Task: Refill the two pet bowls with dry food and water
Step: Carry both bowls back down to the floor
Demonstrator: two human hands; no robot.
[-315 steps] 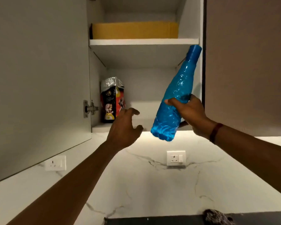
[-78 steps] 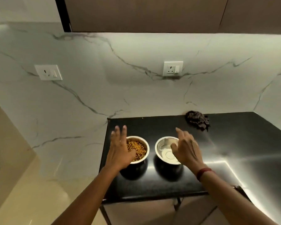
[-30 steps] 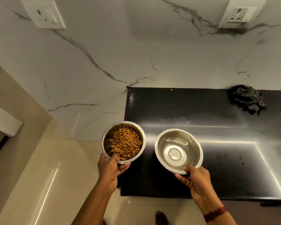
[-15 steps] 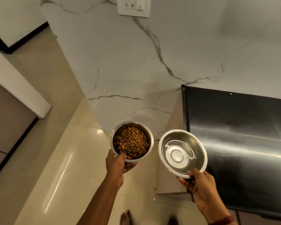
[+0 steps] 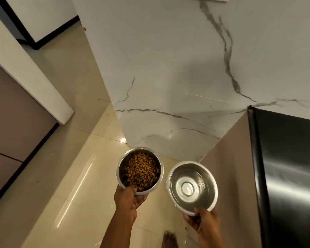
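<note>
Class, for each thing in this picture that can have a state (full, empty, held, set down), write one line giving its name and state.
Food bowl: holds dry food, held in the air.
Water bowl: seems to hold water, held in the air.
Left hand: grips the food bowl's near rim.
Right hand: grips the water bowl's near rim.

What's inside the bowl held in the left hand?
Brown dry food lies in the steel bowl, leaving some inner wall bare. The food covers the bowl's bottom, hiding it.
</note>
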